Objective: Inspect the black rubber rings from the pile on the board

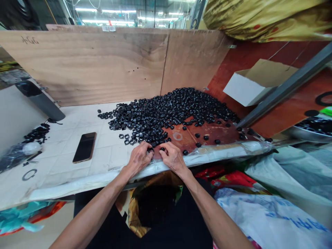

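- Left hand [141,156]: thumb and fingers pinch a black ring [150,150], partly covered by the fingertips.
- Right hand [171,155]: thumb and fingers close on a small black piece [162,149]; its shape is hard to make out. Both hands are at the table's near edge, just apart.
- Black rings [166,107] lie heaped just beyond the hands, strays around them; those underneath are hidden.
- Below the hands, an open bag [134,214] gapes, its inside too dark to read.
- On the table [64,135], left of the heap, lies a phone [85,147], screen dark.
- Behind the heap stands a wooden board [111,65]; at right, a white box [242,88] sits partly behind a metal bar [285,86].
- A metal bowl [311,136] of dark pieces is cut off at the right edge.
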